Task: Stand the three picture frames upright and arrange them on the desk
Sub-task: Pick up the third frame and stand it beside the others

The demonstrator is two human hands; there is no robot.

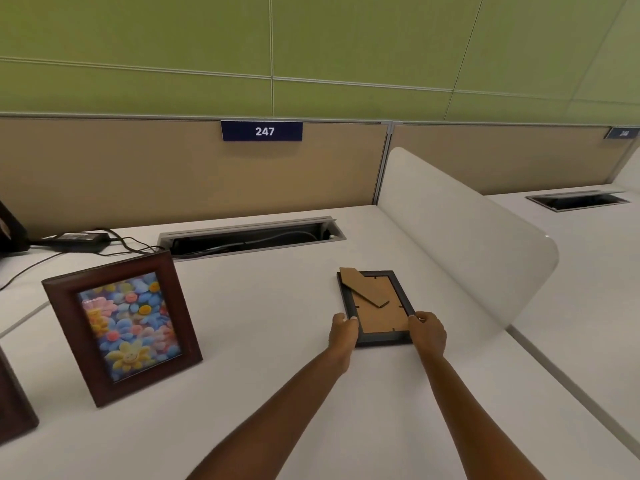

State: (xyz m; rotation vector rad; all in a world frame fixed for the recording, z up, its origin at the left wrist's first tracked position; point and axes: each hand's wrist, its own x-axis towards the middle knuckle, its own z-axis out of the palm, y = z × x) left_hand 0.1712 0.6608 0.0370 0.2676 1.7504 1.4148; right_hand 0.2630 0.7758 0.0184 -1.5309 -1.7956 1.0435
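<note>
A small black picture frame (377, 308) lies face down on the white desk (277, 306), its brown cardboard back and folded stand showing. My left hand (343, 332) grips its near left corner and my right hand (427, 332) grips its near right corner. A dark wooden frame (121, 323) with a colourful flower picture stands upright at the left, leaning back on its stand. Part of another dark wooden frame (14, 403) shows at the far left edge; most of it is cut off.
A curved white divider (460, 244) rises just right of the black frame. An open cable tray (252, 235) is set into the desk behind. A black power adapter (78, 239) with cables lies at the back left. A beige partition carries a sign reading 247 (261, 131).
</note>
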